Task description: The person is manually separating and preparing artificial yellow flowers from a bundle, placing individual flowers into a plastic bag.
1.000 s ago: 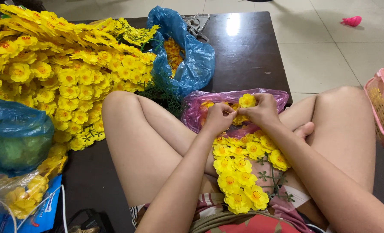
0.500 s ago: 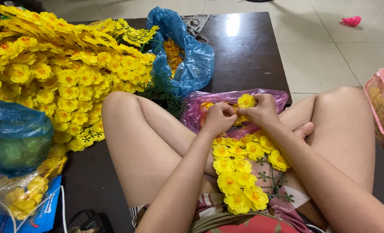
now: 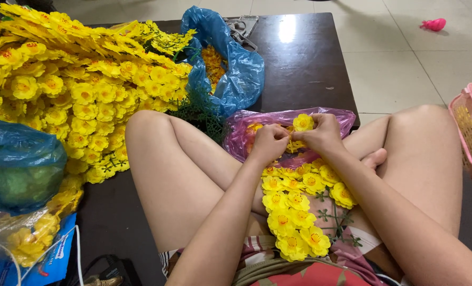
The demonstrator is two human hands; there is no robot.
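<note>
- Yellow artificial flower [image 3: 303, 122] pinched at fingertip level just above the open purple bag [image 3: 335, 119], over the lap.
- Right hand [image 3: 323, 136] closed in a pinch on that flower; left hand [image 3: 268, 143] curled tight against it, fingertips meeting the right; what lies between its own fingers hidden.
- Handling judged: very light, soft fabric-like petals, easily creased; best gripped at the firmer centre or underside, not the petal edges.
- Flower sprig [image 3: 297, 205] with green stem lying along the lap below both hands, blooms crowded, stem probably springy.
- Large heap of finished yellow sprays [image 3: 71, 85] to the left on the dark table [image 3: 305, 63].
- Blue bag [image 3: 238, 69] of loose blooms beyond the knee; pink basket [image 3: 471, 127] at far right.
</note>
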